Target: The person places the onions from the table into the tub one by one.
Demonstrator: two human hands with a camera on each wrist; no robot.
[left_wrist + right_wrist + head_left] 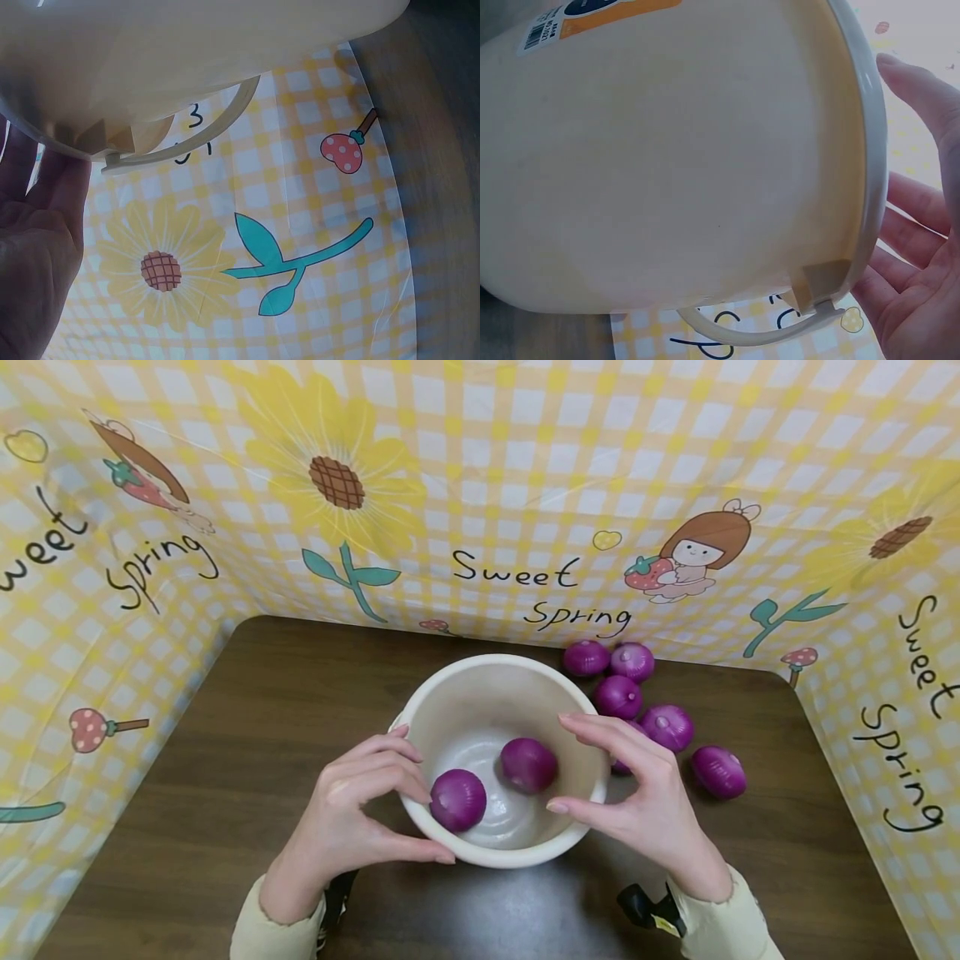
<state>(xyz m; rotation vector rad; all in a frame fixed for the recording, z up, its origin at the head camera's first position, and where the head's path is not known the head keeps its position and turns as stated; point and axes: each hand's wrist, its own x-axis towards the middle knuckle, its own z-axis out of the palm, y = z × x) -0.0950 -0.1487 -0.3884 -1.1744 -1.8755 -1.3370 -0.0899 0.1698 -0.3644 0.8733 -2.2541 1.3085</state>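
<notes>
A cream plastic bucket [501, 858] stands upright on the table, its mouth facing up in the head view. Inside are two purple onions: one onion [457, 800] near the left wall, another onion [528, 766] right of the middle. My left hand [356, 806] is at the left rim, thumb and fingers spread apart, a fingertip overlapping the nearer onion's edge. My right hand [637, 793] reaches over the right rim with thumb and fingers apart and nothing between them. In the right wrist view its fingers show beside the bucket's rim [876, 150].
Several purple onions [667, 728] lie on the dark wooden table [247, 710] right of the bucket, one partly hidden behind my right hand. A yellow checked cloth [510, 485] rises around the table's back and sides. The bucket's handle [757, 334] hangs on its far side.
</notes>
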